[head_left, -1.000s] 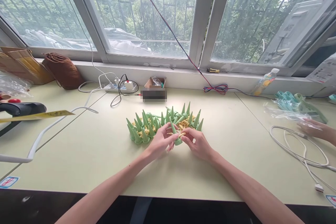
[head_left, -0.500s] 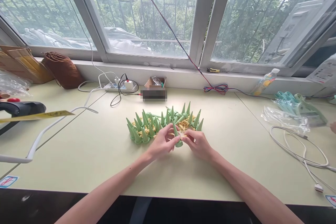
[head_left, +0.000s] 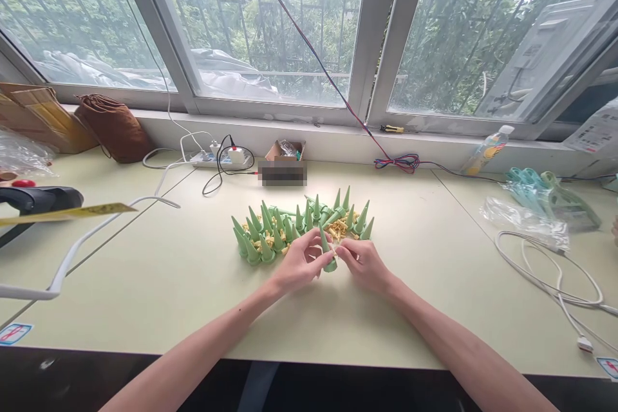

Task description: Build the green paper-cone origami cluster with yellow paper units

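My left hand (head_left: 302,262) is closed round a green cone-shaped plastic spike (head_left: 324,241), held nearly upright with its point up and its wide base down. Against the side of this spike, my right hand (head_left: 363,264) is pinched on a small yellow piece (head_left: 335,250), mostly hidden by the fingertips. Just beyond both hands stands a group of similar green spikes (head_left: 253,251), most of them point up and a few lying over. Among them is a loose heap of small yellow pieces (head_left: 338,229).
Behind the spikes are a small open carton (head_left: 286,151) and a power strip (head_left: 219,158) with cables. A brown drawstring bag (head_left: 113,129) stands at the back left. To the right lie a white cable (head_left: 555,293), clear plastic bags (head_left: 524,219) and a bottle (head_left: 490,150).
My right hand has shifted very slightly at the side of the held spike. The left hand keeps its hold, and the group of spikes behind looks the same.
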Demonstrator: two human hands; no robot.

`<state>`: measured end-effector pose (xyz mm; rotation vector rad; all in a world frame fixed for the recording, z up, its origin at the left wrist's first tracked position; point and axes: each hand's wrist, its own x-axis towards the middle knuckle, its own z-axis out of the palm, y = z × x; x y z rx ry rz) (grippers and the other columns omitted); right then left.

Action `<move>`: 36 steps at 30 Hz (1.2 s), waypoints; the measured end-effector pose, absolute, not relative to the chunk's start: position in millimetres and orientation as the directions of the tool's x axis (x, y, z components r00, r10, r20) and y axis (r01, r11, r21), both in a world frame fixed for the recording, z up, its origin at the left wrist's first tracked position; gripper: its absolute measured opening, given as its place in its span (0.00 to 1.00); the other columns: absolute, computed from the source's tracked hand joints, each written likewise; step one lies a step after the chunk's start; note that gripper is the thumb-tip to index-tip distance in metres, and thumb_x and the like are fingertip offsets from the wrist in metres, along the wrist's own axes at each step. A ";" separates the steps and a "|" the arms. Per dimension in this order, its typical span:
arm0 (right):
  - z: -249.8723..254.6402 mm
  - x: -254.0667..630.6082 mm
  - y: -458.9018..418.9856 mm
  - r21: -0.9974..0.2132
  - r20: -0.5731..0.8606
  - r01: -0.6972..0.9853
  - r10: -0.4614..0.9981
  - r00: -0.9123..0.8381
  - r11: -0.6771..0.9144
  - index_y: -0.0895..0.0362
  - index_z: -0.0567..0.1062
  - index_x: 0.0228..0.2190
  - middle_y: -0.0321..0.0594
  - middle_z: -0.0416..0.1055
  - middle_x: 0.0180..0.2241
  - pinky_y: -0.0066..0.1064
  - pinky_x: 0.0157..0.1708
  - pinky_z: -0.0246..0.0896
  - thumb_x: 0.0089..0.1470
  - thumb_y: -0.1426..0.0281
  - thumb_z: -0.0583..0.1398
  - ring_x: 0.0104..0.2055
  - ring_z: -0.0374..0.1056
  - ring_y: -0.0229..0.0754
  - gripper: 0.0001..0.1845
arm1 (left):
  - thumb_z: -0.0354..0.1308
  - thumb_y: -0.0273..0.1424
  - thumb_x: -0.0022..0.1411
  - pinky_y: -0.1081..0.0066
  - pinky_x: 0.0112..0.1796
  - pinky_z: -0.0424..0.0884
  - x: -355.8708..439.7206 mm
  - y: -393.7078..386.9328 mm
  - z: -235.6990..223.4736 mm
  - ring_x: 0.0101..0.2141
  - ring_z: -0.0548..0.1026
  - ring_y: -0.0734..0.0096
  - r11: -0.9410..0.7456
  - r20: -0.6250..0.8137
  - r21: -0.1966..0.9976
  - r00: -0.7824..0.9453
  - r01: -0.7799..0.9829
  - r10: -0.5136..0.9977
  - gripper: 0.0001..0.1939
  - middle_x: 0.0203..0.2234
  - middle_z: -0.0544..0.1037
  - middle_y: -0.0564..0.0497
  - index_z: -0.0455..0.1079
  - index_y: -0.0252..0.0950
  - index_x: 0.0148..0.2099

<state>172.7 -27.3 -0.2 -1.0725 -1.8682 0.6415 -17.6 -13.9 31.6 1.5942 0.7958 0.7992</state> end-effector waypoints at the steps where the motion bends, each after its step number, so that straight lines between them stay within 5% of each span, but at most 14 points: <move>1: 0.1 172.7 -27.4 -0.757 0.425 0.421 0.866 -0.263 0.500 0.55 0.55 0.20 0.29 0.50 0.18 0.28 0.22 0.42 0.67 0.57 0.50 0.21 0.46 0.33 0.25 | 0.61 0.42 0.63 0.79 0.15 0.63 -17.7 -13.2 31.5 0.17 0.66 0.83 -0.126 0.067 0.989 0.546 0.072 0.835 0.16 0.32 0.73 0.53 0.63 0.37 0.44; 7: 0.5 173.1 -28.1 -0.737 0.431 0.430 0.853 -0.295 0.521 0.55 0.56 0.20 0.30 0.50 0.19 0.28 0.22 0.44 0.67 0.59 0.50 0.21 0.47 0.34 0.25 | 0.60 0.44 0.63 0.79 0.15 0.62 -18.2 -11.2 31.2 0.16 0.65 0.83 -0.085 0.022 0.993 0.562 0.086 0.827 0.17 0.30 0.72 0.54 0.63 0.37 0.44; 16: -2.6 173.7 -26.7 -0.734 0.421 0.442 0.856 -0.299 0.516 0.55 0.54 0.19 0.29 0.48 0.17 0.29 0.21 0.41 0.67 0.58 0.49 0.20 0.45 0.33 0.26 | 0.57 0.39 0.66 0.73 0.26 0.72 -17.5 -16.3 26.2 0.24 0.71 0.75 -0.386 0.240 0.902 0.519 0.193 0.820 0.12 0.26 0.70 0.55 0.66 0.36 0.45; 36: -4.5 173.8 -26.3 -0.752 0.406 0.421 0.860 -0.310 0.507 0.55 0.57 0.19 0.30 0.50 0.18 0.28 0.22 0.43 0.68 0.58 0.49 0.21 0.47 0.34 0.26 | 0.57 0.36 0.66 0.75 0.25 0.69 -17.9 -17.0 27.5 0.22 0.69 0.76 -0.386 0.227 0.900 0.536 0.204 0.813 0.10 0.23 0.69 0.56 0.64 0.37 0.46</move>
